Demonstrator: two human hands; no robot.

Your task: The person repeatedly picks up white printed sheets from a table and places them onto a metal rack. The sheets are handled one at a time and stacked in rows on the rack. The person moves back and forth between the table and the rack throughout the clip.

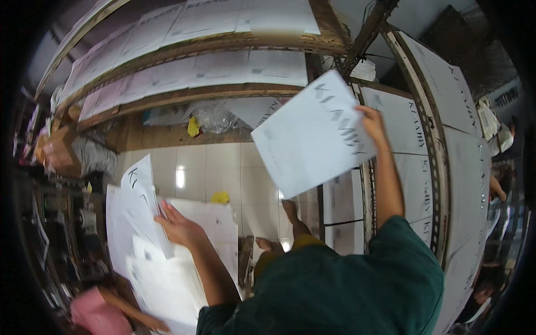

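Observation:
My right hand is raised toward the racks on the right and pinches one edge of a white printed sheet. The sheet is tilted, hanging over the floor, with a row of large black letters along one side. Lower on the left, my left hand grips the edge of more white printed sheets, which stand up and bend at the top. How many it holds is hidden. Below that hand lies a thick stack of white sheets, with larger pale sheets spread behind it.
A shelf rack with rows of white printed sheets spans the far side. More metal-framed racks with sheets run along the right. Crumpled clear plastic and yellow scraps lie low down. A person in pink reaches in at lower left.

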